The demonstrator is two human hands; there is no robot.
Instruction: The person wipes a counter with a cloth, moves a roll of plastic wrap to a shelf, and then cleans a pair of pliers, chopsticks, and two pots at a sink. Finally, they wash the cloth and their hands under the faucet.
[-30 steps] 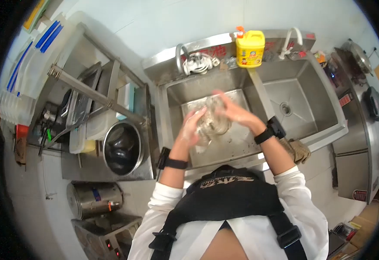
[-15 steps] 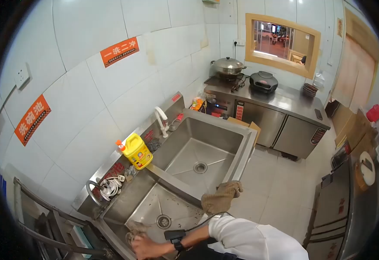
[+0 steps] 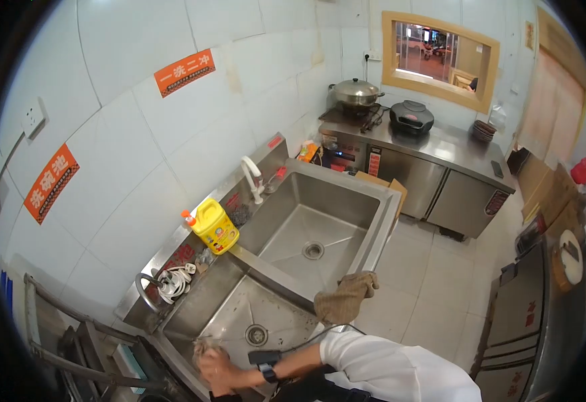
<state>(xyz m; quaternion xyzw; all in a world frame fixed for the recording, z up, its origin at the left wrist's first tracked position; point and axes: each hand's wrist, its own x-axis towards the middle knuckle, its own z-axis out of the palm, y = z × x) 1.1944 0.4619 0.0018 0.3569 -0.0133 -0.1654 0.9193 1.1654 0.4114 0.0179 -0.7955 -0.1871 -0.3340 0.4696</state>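
A wet-looking grey-brown rag (image 3: 207, 347) is bunched up in the near-left corner of the front sink basin (image 3: 236, 320). My right hand (image 3: 229, 376), with a dark band and device on its wrist, reaches in from the right and is closed at the rag. From the bottom edge comes my left hand (image 3: 214, 367), a dark cuff below it. Both hands meet at the rag and overlap, so their separate fingers are hard to make out. Dark specks of debris lie around the basin's drain (image 3: 256, 335).
A brown cloth (image 3: 343, 297) hangs over the sink's front rim. A yellow detergent jug (image 3: 214, 226) stands behind the divider. The second basin (image 3: 306, 228) has a white faucet (image 3: 251, 179). A metal rack (image 3: 72, 315) borders the left; a steel counter (image 3: 433, 151) stands beyond.
My left wrist and dark cuff have come into view at the bottom, and both hands are now together at the rag. The camera view has shifted slightly.
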